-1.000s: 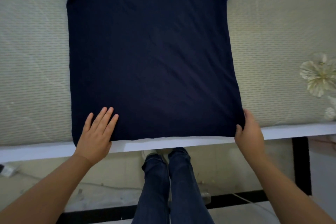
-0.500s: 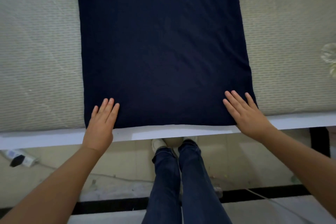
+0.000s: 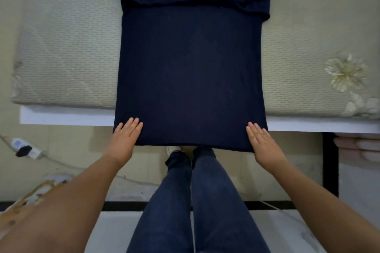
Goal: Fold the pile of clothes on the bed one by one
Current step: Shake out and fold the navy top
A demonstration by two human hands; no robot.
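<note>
I see the navy garment (image 3: 190,72) spread flat on the bed (image 3: 67,51), its near hem hanging past the white bed edge (image 3: 65,117) toward my legs (image 3: 193,201). My left hand (image 3: 125,138) lies flat on the near left corner, fingers straight and together, gripping nothing. My right hand (image 3: 262,142) lies flat on the near right corner the same way. A folded band of cloth crosses the garment's far end. A flower print (image 3: 346,74) marks the bedding to the right, and a power strip (image 3: 24,148) lies on the floor at left.
</note>
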